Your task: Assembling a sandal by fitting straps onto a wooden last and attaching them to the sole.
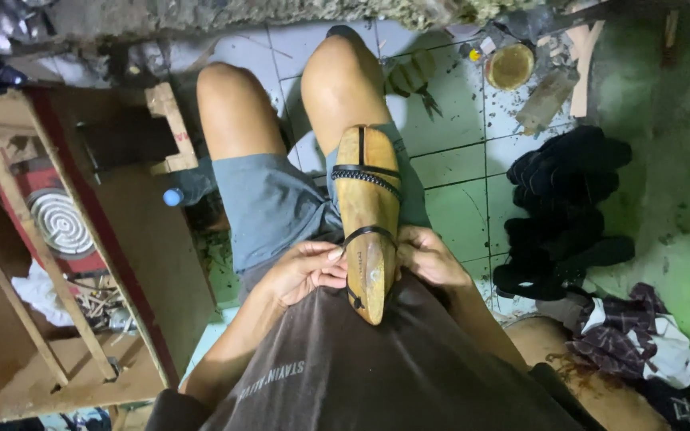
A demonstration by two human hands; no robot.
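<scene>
Wooden shoe last rests along my right thigh, toe pointing away. My left hand and right hand, fingers curled closed, pinch the thin black strap at either side. I judge even tension keeps it centred.

White tiled floor, littered with debris. Directly on it: pile of black soles, round yellow tin, crumpled cloth.
</scene>
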